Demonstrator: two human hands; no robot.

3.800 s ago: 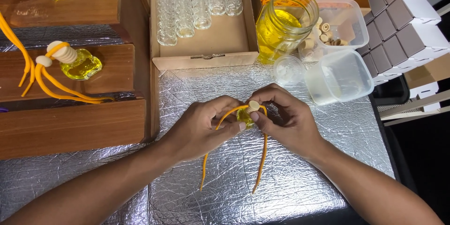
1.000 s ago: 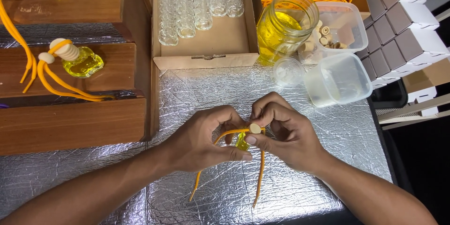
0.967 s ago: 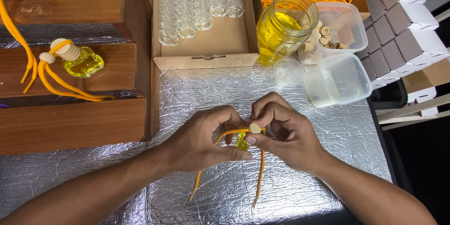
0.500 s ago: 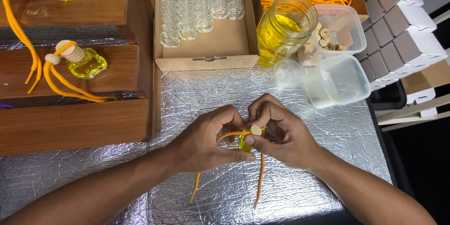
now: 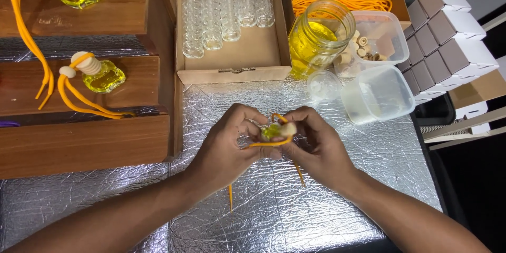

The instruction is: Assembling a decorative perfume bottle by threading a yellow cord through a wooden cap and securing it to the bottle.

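We're mid-stringing: the small bottle [image 5: 272, 131] of yellow liquid sits between both hands over the foil-covered table [image 5: 316, 211]. Our left hand [image 5: 227, 145] pinches the bottle body; our right hand [image 5: 316, 145] pinches the orange cord [image 5: 269, 143] just beside the wooden cap [image 5: 288, 128]. The cord loops round the neck, loose ends hanging down past our wrists. Looks like the wrap-and-cinch step. Next move likely needs steady tension on the cord and the bottle kept upright so nothing leaks.
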